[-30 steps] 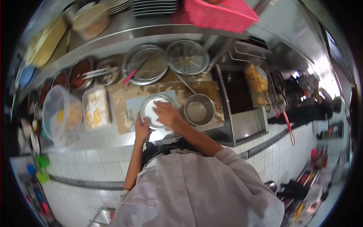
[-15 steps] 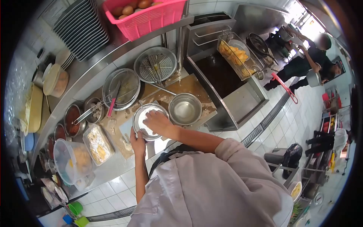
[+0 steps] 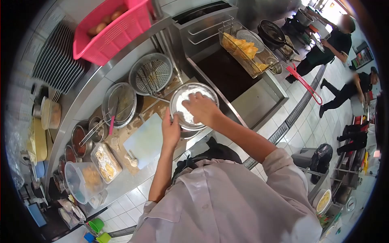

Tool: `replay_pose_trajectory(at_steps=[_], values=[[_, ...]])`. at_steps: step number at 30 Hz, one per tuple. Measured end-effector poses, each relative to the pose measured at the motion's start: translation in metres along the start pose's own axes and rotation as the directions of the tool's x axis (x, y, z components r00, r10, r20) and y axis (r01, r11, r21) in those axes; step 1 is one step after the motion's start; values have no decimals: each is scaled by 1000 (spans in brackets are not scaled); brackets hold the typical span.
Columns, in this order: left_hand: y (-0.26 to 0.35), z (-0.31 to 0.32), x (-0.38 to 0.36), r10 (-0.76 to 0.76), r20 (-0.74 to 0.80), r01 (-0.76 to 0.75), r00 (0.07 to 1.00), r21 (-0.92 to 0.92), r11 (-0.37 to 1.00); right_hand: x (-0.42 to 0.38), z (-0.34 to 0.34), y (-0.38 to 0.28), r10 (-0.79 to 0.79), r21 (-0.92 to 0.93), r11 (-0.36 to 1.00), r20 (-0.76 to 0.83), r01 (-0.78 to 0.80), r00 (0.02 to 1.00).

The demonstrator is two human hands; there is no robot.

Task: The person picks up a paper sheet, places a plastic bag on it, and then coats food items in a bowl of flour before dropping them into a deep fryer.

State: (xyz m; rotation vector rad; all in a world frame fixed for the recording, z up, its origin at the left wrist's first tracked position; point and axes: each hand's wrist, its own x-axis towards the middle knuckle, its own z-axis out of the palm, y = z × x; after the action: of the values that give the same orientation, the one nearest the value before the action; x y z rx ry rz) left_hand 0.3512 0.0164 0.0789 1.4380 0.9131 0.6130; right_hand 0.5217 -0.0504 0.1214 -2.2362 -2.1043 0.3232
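Note:
A round metal bowl [image 3: 214,94] with white powder [image 3: 184,95] in it is in front of me. My left hand [image 3: 171,131] grips its near left rim, thumb up at the edge. Inside the bowl, my right hand [image 3: 202,109] has its slightly spread fingers in the powder, tips partly hidden. The bowl overlaps a saucepan [image 3: 189,134], which shows only below the bowl, with its handle [image 3: 160,98] pointing left. A pale cutting board [image 3: 144,139] lies left of my left hand.
Colanders [image 3: 150,73], sauce bowls [image 3: 80,139], a floury tray [image 3: 106,163] and a plastic tub [image 3: 83,182] line the counter. A fryer [image 3: 231,77] with a basket of fried food [image 3: 243,46] stands right. A pink egg basket [image 3: 113,36] sits above. People stand farther right.
The bowl and both hands have moved right, over the saucepan. More of the cutting board shows. The camera view has shifted, and a second dark-clothed person at the right is more visible.

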Motion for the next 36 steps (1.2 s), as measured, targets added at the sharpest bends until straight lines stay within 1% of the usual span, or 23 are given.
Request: replay_pose_trajectory(at_steps=[1,2,3,5,6,9,10,12,13,14,17,18,21,23,24,27,30,31,34,36], values=[[12,19,0,-26,17,26,1000,-10,1000,-6,-1,14,35,30,999,32,-36,999],[-3,35,7,28,1,-28,1000,-22,999,-13,4,30,50,64,997,28,-51,998],[-1,49,9,-21,22,21,1000,-17,1000,-20,11,47,63,99,993,30,-66,998],[4,75,11,-111,56,112,992,-9,994,-35,18,83,-19,135,991,-23,22,1000],[0,88,14,-32,54,34,998,-39,999,-40,16,98,-66,147,986,-49,72,997],[-4,115,12,36,48,-33,998,-53,998,-46,12,126,-95,186,978,14,91,995],[5,119,9,-69,56,74,996,-89,993,-45,18,132,-122,207,970,-43,128,992],[-32,124,14,-12,-11,11,1000,-80,997,-40,16,142,-157,231,962,31,146,987],[-37,125,15,17,-44,-20,999,-72,997,-36,15,145,-175,242,958,66,155,982],[-42,125,14,10,-45,-14,999,-89,996,-31,17,149,-189,247,954,64,168,980],[-46,122,16,-37,-77,35,996,-28,999,-20,11,151,-172,389,905,-37,173,984],[-41,123,15,-48,-87,43,995,-57,997,-19,7,151,-210,448,867,-65,217,975],[-28,123,12,-73,-92,61,993,-125,990,-14,19,155,-202,437,879,-24,192,979],[-26,121,10,-84,-73,72,994,-144,987,-21,20,156,-274,373,891,-18,260,962],[-26,121,10,-94,-89,82,992,-133,988,-24,20,155,-308,339,894,-14,294,951],[-27,124,9,-134,-118,121,984,-105,987,-24,29,141,-324,283,905,-30,318,946],[-29,124,8,-156,-139,149,978,-62,987,-24,33,128,-280,258,922,-69,288,957],[-36,122,8,-135,-152,132,979,-31,991,-25,33,125,-263,252,928,-79,275,962],[-52,119,11,-76,-169,80,983,21,997,-28,36,125,-306,262,909,-106,323,946],[-55,119,11,-22,-176,35,984,72,997,-33,35,122,-297,197,931,-78,307,952]])
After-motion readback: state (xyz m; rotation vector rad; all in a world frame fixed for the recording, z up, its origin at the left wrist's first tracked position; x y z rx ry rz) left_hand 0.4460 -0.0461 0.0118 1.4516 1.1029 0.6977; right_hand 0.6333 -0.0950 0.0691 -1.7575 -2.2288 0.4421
